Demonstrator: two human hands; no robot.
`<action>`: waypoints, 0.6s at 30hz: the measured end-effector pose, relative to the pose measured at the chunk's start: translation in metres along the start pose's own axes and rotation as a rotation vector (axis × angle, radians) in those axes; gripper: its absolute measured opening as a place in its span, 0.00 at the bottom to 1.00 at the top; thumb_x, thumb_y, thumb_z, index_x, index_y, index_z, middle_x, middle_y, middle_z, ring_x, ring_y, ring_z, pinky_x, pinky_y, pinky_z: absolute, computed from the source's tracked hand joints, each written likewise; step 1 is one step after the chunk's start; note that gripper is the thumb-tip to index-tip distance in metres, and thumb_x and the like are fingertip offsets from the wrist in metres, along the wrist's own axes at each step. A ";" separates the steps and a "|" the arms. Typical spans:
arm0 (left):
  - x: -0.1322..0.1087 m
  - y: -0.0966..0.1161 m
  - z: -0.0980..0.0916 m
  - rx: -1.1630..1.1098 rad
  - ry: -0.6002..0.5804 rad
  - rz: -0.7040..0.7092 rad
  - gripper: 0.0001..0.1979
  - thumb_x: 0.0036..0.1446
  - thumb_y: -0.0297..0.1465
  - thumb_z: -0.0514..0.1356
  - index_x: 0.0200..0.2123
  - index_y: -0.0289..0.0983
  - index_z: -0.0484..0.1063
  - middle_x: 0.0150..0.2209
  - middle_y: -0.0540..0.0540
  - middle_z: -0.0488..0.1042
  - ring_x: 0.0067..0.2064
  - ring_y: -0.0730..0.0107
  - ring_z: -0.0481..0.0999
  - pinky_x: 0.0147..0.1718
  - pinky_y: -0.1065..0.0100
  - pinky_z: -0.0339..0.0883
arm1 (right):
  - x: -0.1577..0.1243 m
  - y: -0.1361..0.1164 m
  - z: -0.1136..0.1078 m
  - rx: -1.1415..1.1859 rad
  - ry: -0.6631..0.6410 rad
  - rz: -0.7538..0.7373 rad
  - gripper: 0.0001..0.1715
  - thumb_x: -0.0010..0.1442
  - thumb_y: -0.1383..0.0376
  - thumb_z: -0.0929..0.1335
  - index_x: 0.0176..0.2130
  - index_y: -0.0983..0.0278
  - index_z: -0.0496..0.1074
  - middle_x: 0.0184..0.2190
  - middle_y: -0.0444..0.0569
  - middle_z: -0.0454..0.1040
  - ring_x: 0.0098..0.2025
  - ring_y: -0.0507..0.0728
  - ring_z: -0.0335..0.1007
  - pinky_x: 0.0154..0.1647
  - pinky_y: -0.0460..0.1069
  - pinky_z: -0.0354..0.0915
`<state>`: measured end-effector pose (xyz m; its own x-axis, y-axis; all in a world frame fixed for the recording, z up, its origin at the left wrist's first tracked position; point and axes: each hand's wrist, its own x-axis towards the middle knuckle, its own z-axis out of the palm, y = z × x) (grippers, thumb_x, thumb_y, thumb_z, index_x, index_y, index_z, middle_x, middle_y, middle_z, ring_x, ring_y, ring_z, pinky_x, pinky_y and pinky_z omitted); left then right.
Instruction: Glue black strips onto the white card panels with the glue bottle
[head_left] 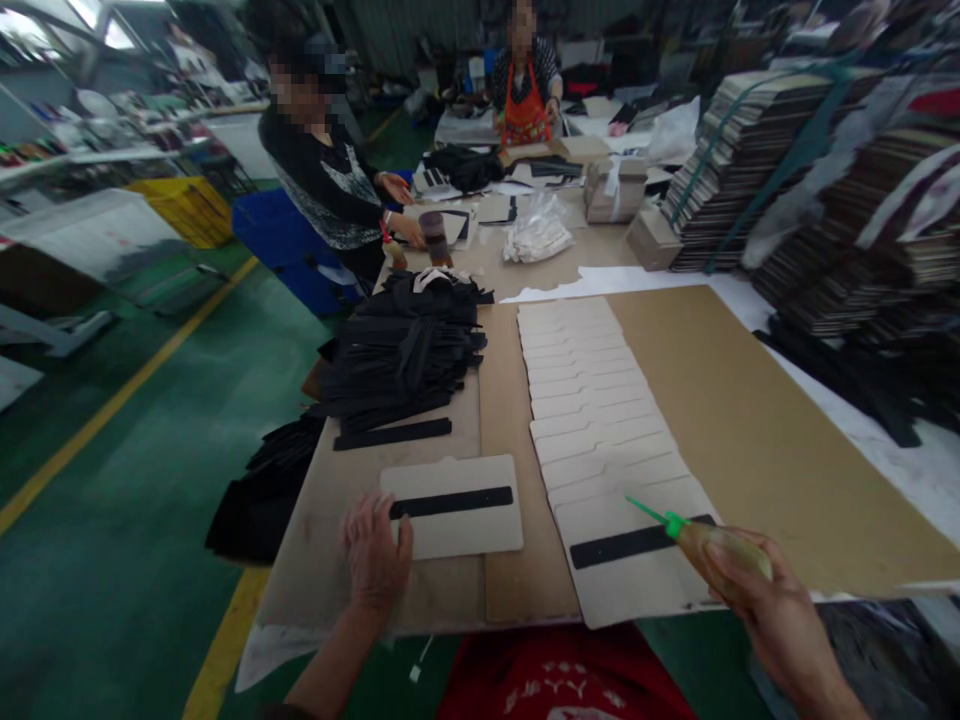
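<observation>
My left hand lies flat on the left edge of a pale card panel that carries a black strip across its middle. My right hand grips a glue bottle with a green nozzle; the nozzle tip hovers over another card panel bearing a black strip. That panel is the nearest one in a fanned row of overlapping card panels running away from me.
A heap of black strips lies beyond the left panel, one loose strip in front. A big brown board covers the table's right. Stacked boards rise at the right. Two other people work farther along.
</observation>
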<state>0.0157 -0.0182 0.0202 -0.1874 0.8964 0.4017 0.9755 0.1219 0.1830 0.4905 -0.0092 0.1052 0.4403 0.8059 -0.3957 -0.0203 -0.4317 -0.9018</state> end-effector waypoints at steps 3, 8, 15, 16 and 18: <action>-0.016 0.064 -0.011 -0.135 0.006 0.170 0.13 0.63 0.28 0.53 0.51 0.35 0.66 0.53 0.36 0.69 0.61 0.49 0.64 0.57 0.44 0.63 | 0.002 0.013 0.003 -0.116 -0.062 0.006 0.35 0.42 0.45 0.76 0.43 0.61 0.69 0.30 0.45 0.74 0.28 0.56 0.69 0.25 0.49 0.68; -0.061 0.190 0.010 -0.391 -0.315 0.366 0.19 0.62 0.24 0.51 0.56 0.36 0.65 0.58 0.39 0.68 0.63 0.57 0.63 0.59 0.52 0.66 | 0.014 0.015 0.018 -0.433 -0.216 -0.160 0.32 0.49 0.41 0.71 0.43 0.61 0.71 0.34 0.47 0.76 0.35 0.59 0.71 0.36 0.51 0.69; -0.085 0.237 0.041 -0.322 -0.283 0.300 0.20 0.61 0.25 0.53 0.56 0.34 0.67 0.54 0.37 0.71 0.56 0.54 0.70 0.55 0.52 0.71 | 0.022 0.019 0.035 -0.552 -0.466 -0.473 0.22 0.60 0.47 0.66 0.45 0.59 0.68 0.42 0.48 0.74 0.43 0.58 0.72 0.44 0.51 0.68; -0.085 0.237 0.042 -0.315 -0.279 0.298 0.20 0.60 0.25 0.53 0.56 0.34 0.67 0.54 0.37 0.72 0.56 0.54 0.70 0.55 0.51 0.72 | 0.023 0.020 0.037 -0.573 -0.498 -0.504 0.20 0.61 0.48 0.66 0.45 0.59 0.67 0.43 0.48 0.74 0.44 0.58 0.72 0.45 0.51 0.67; -0.086 0.236 0.044 -0.307 -0.272 0.296 0.21 0.60 0.25 0.53 0.56 0.34 0.67 0.54 0.37 0.72 0.56 0.53 0.70 0.55 0.51 0.72 | 0.025 0.024 0.041 -0.621 -0.535 -0.558 0.18 0.63 0.50 0.65 0.46 0.58 0.67 0.43 0.48 0.73 0.43 0.57 0.73 0.43 0.50 0.68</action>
<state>0.2673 -0.0479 -0.0104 0.1688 0.9572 0.2352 0.8957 -0.2485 0.3687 0.4643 0.0175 0.0668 -0.2229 0.9690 -0.1066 0.6078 0.0527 -0.7923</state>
